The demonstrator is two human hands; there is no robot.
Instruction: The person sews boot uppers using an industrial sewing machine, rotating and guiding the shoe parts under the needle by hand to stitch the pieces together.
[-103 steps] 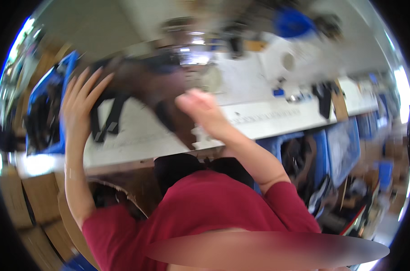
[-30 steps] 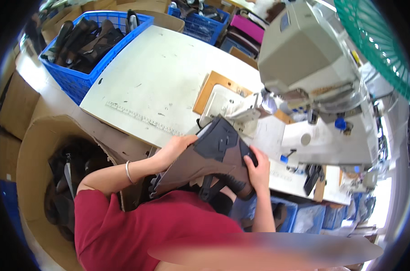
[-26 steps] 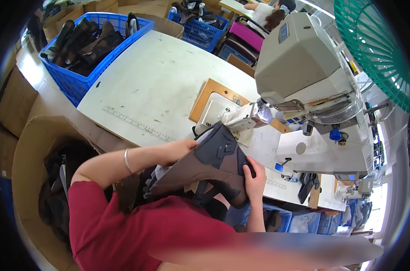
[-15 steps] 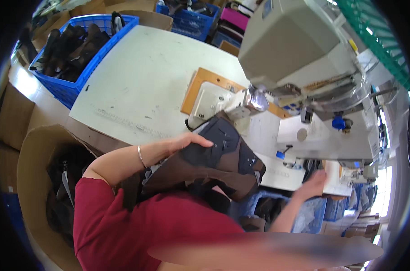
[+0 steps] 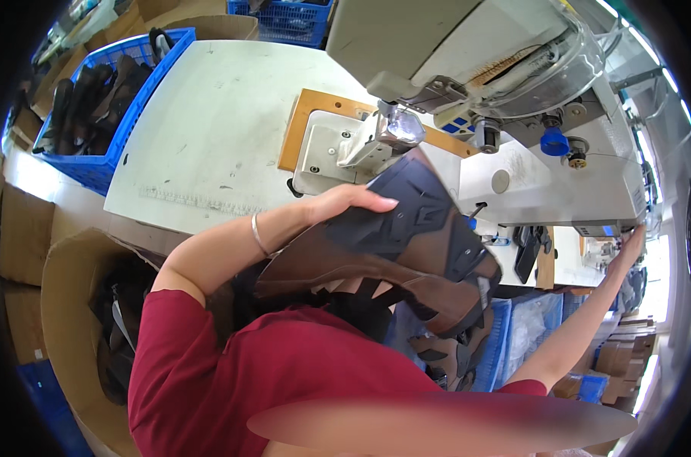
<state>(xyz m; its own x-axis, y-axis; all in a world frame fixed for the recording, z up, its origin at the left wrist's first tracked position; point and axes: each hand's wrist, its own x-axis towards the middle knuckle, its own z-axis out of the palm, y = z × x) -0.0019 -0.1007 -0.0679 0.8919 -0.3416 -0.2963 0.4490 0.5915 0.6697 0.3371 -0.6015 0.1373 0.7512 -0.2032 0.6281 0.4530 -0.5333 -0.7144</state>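
My left hand (image 5: 353, 202) grips the upper edge of a boot upper (image 5: 418, 228), with the thumb on its outer face. The piece is brown and black, in stitched panels, and lies tilted in front of my body. Its top corner comes close to the post of the sewing machine (image 5: 505, 156), under the lit needle area. My right arm stretches far to the right, and my right hand (image 5: 629, 247) is at the right end of the machine body, beside its small panel. The fingers there are too small and partly hidden to make out.
A white work table (image 5: 208, 122) carries the machine. Blue crates (image 5: 124, 152) with dark boot parts stand at the far left. A cardboard box (image 5: 71, 305) with dark pieces is by my left elbow. More parts lie in a blue bin (image 5: 502, 335) below the table edge.
My right hand has moved right and up to the machine's end. The left hand and boot upper have shifted slightly right and up, and the view has turned.
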